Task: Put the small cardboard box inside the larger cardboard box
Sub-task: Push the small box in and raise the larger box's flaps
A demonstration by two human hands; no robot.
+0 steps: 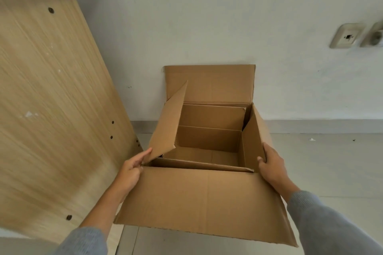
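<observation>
The larger cardboard box (207,203) stands open on the floor against the wall, its front flap folded down toward me and its back flap up against the wall. Inside it sits a smaller open cardboard box (207,137); its near rim shows as a second edge just behind the larger box's front wall. My left hand (130,172) pinches the lower corner of the raised left flap. My right hand (271,166) grips the edge of the right flap, thumb inside. I cannot tell which box these side flaps belong to.
A tall wooden panel (51,99) with drilled holes leans close on the left, almost touching the box. A white wall is right behind the box, with two wall sockets (348,36) at the upper right. Pale tiled floor (321,161) spreads to the right.
</observation>
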